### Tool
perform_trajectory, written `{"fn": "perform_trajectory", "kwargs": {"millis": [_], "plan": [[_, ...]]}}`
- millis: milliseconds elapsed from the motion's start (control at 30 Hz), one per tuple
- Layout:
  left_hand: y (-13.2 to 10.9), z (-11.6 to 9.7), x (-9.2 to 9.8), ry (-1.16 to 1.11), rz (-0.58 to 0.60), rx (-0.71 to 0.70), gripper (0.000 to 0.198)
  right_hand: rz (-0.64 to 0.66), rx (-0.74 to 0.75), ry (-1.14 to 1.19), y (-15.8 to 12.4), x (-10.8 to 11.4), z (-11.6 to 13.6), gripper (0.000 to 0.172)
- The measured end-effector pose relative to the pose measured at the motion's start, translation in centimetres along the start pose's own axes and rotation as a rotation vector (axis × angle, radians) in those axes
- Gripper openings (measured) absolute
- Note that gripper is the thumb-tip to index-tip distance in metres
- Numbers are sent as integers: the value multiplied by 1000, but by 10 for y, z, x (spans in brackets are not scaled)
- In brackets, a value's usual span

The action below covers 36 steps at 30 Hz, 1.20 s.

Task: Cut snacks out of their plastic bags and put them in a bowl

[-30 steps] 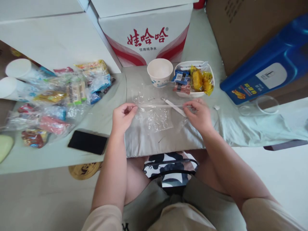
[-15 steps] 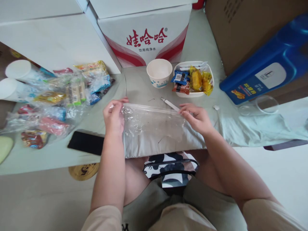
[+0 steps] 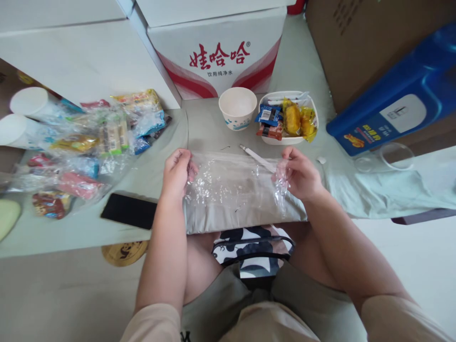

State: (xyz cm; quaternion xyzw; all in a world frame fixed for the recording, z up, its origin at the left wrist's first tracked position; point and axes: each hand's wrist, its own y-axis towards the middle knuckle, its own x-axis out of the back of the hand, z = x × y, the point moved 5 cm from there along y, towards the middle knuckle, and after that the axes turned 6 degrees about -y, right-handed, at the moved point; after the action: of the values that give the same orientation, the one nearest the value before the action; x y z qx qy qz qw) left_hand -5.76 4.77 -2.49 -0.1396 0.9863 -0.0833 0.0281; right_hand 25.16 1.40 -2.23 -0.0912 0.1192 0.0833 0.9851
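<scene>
A clear plastic bag (image 3: 231,185) is stretched between my two hands just above the front of the cloth-covered table. My left hand (image 3: 178,172) grips its left top corner, fingers closed. At the other end, my right hand (image 3: 301,173) pinches the crinkled right edge of the bag. Behind the bag lies a slim white stick-like tool (image 3: 255,156) with a metal tip, its near end behind the film. Farther back stand a paper bowl (image 3: 237,108) with nothing visible inside and a white container (image 3: 274,140) of wrapped snacks.
Many wrapped snacks (image 3: 114,135) are heaped at the left, near paper cups (image 3: 30,104) and a black phone (image 3: 128,210). A white carton (image 3: 221,57) stands at the back. On the right are a large blue bottle (image 3: 388,114) and a clear plastic cup (image 3: 395,156).
My right hand has moved right and taken the bag's right edge, pulling it taut. My left hand has shifted slightly right. The white tool stays on the table.
</scene>
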Motion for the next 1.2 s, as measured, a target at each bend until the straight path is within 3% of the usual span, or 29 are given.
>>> {"fn": "perform_trajectory", "kwargs": {"millis": [233,400,533,733,833,933,1000,1133,1200], "plan": [[-7,2,-14,7,182,173,21,33,-24,53,4,-10,-7,41],[-15,8,-28,70,296,253,22,251,-189,-93,2,-33,-25,34],[-19,11,-33,61,314,331,26,452,-228,-236,-6,-47,-35,34],[-25,3,-38,2,399,338,36,295,-127,-369,-2,-47,-35,44],[-27,0,-42,-14,425,335,38,363,-102,-319,-3,-61,-35,47],[-25,0,-43,-51,425,323,37,488,-79,-406,-7,-79,-38,27],[-21,2,-42,-114,417,318,35,527,-52,-480,-9,-86,-39,12],[-10,10,-30,-265,351,327,36,462,-65,-430,-10,-88,-38,15],[-4,10,-19,-300,264,253,40,403,-96,-355,-9,-86,-39,17]]}}
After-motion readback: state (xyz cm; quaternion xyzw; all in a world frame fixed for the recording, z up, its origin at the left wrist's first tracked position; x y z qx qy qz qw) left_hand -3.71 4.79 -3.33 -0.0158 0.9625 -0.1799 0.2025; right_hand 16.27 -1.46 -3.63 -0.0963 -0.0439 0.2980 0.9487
